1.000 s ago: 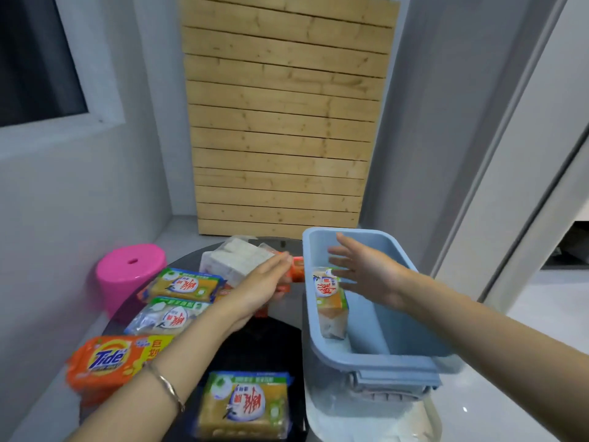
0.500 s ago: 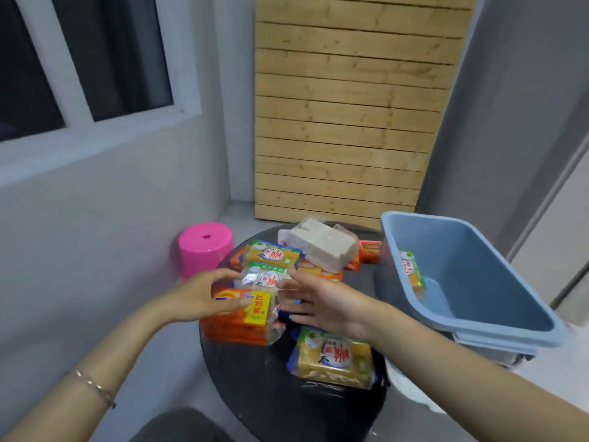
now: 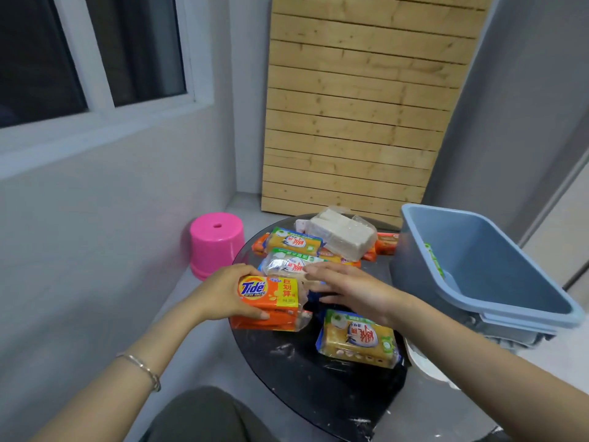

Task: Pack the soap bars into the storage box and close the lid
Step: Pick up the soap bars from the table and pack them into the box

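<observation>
My left hand [image 3: 223, 293] grips the left end of an orange Tide soap pack [image 3: 271, 303] at the left edge of the round black table [image 3: 318, 387]. My right hand [image 3: 347, 290] hovers flat with fingers spread, just right of the pack and over a clear-wrapped soap pack [image 3: 288, 264]. A yellow soap pack [image 3: 358, 338] lies below my right wrist. Further back lie another yellow pack [image 3: 294, 244] and a bag of white bars [image 3: 342, 234]. The blue storage box [image 3: 510, 301] stands open at the right, one soap pack [image 3: 433, 260] leaning against its inner left wall.
A pink plastic stool [image 3: 216, 244] stands on the floor left of the table. A wooden slat panel [image 3: 366, 106] leans on the back wall. Orange packs [image 3: 387, 242] lie between the white bars and the box. My knee [image 3: 204, 416] is below the table edge.
Both hands left the box area and swung left to the soap pile. My left hand has closed on the Tide pack, and my right hand came alongside it. The camera turned left.
</observation>
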Demonstrator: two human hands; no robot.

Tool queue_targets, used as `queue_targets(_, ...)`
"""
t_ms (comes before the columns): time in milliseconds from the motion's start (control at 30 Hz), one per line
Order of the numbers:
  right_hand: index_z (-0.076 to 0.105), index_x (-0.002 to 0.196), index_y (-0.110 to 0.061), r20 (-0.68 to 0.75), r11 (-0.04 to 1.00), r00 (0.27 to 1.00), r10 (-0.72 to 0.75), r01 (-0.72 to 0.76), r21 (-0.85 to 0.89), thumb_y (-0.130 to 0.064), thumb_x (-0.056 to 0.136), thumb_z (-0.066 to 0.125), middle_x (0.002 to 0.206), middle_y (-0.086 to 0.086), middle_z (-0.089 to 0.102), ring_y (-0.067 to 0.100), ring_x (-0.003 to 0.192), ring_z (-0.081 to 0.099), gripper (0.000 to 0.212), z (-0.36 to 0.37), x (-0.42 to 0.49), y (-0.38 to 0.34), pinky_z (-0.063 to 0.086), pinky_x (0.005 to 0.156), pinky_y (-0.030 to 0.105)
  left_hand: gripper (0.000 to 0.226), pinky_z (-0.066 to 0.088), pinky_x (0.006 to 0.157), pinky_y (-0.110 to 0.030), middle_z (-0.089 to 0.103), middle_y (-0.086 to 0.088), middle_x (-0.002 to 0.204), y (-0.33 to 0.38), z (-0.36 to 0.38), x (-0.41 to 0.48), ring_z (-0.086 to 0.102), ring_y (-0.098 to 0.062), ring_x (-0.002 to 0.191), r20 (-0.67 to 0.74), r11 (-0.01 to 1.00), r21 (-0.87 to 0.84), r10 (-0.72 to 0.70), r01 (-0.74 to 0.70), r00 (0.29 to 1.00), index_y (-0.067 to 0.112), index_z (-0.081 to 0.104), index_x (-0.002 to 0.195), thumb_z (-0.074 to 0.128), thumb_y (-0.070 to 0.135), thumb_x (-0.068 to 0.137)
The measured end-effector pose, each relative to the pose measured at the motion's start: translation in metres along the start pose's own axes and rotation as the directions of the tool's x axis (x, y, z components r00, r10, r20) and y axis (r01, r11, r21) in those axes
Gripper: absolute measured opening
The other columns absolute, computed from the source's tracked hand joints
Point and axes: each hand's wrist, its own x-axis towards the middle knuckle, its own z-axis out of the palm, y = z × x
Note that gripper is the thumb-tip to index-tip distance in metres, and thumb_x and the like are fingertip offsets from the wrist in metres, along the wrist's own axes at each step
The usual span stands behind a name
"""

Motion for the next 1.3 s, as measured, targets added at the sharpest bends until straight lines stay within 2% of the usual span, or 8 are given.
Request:
queue_targets(267,0.052,0.118,-0.044,0.115,0.862,0.988,-0.101,0.145,-0.486,-0.052,0.065,0.078,0.113,-0.017,0.067,0.003,0.105,0.064,0.059,-0.041,-0.037,-0.054,0.052,0.091,0.022,0.07,0.057,0.07,-0.017,0.063,0.032,0.098,0.1,-0.042,0.009,0.063,0.007,0.09,0.019,0.972,-0.131,0.201,-0.197,0.979,0.051,0.057,0.1,0.085,0.06,0.037)
queue_targets(533,0.055,0.104,-0.028,-0.182,0.722,0.965,-0.188,0.01,-0.692,-0.045,0.06,0.085,0.096,-0.009,0.07,0.006,0.086,0.068,0.056,-0.131,-0.099,-0.082,0.057,0.077,0.025,0.075,0.053,0.073,-0.013,0.06,0.016,0.11,0.221,-0.031,0.067,0.062,0.005,0.093,0.024,0.856,-0.298,0.45,-0.423,0.893,0.035,0.053,0.113,0.092,0.027,0.049)
queue_targets(600,0.057,0.103,-0.018,-0.272,0.788,0.943,-0.189,-0.02,-0.616,-0.036,0.064,0.085,0.096,-0.001,0.072,0.012,0.085,0.069,0.052,-0.152,-0.111,-0.076,0.058,0.078,0.031,0.078,0.051,0.074,-0.01,0.06,0.014,0.114,0.241,-0.019,0.084,0.063,0.007,0.094,-0.006,0.804,-0.388,0.487,-0.451,0.873,0.035,0.052,0.121,0.09,0.022,0.054)
queue_targets(700,0.062,0.09,-0.015,-0.451,0.915,0.877,-0.164,-0.035,-0.401,-0.028,0.066,0.084,0.082,-0.001,0.073,0.005,0.068,0.069,0.035,-0.181,-0.123,-0.057,0.056,0.063,0.018,0.078,0.047,0.083,-0.009,0.055,0.013,0.128,0.257,0.012,0.114,0.06,0.005,0.106,-0.103,0.705,-0.566,0.454,-0.427,0.885,0.034,0.042,0.136,0.081,0.026,0.068)
queue_targets(867,0.067,0.079,-0.013,-0.714,0.961,0.699,-0.043,-0.167,-0.221,-0.032,0.066,0.082,0.081,0.007,0.069,0.013,0.063,0.063,0.027,-0.205,-0.106,-0.014,0.05,0.055,0.022,0.082,0.032,0.111,-0.036,0.032,-0.008,0.153,0.247,0.103,0.145,0.037,-0.02,0.136,0.005,0.798,-0.602,-0.016,0.016,1.0,0.018,0.003,0.151,0.051,0.045,0.09)
queue_targets(933,0.069,0.092,-0.01,-0.786,0.94,0.619,-0.001,-0.268,-0.212,-0.04,0.066,0.08,0.087,0.007,0.065,0.016,0.069,0.06,0.041,-0.207,-0.091,0.003,0.044,0.052,0.023,0.07,0.043,0.102,-0.035,0.044,-0.011,0.145,0.242,0.131,0.15,0.052,-0.026,0.124,0.1,0.722,-0.677,-0.103,0.143,0.99,0.012,0.015,0.148,0.051,0.033,0.093)
queue_targets(1067,0.058,0.098,-0.011,-0.862,0.876,0.506,-0.014,-0.409,-0.255,-0.05,0.064,0.075,0.101,0.009,0.068,0.023,0.081,0.06,0.055,-0.2,-0.066,0.031,0.044,0.064,0.028,0.027,0.053,0.047,-0.019,0.073,-0.004,0.073,0.243,0.142,0.146,0.069,-0.012,0.056,0.176,0.517,-0.826,-0.144,0.226,0.974,0.008,0.059,0.114,0.051,0.02,0.092)
queue_targets(1300,0.052,0.127,-0.004,-0.78,0.868,0.561,0.276,-0.495,-0.048,-0.041,0.066,0.081,0.126,0.012,0.062,0.027,0.112,0.062,0.077,-0.203,-0.042,0.058,0.048,0.083,0.031,0.018,0.053,0.048,-0.017,0.069,-0.003,0.085,0.238,0.136,0.142,0.067,-0.013,0.067,0.192,0.517,-0.837,-0.028,0.179,0.981,0.018,0.057,0.109,0.05,0.014,0.093)
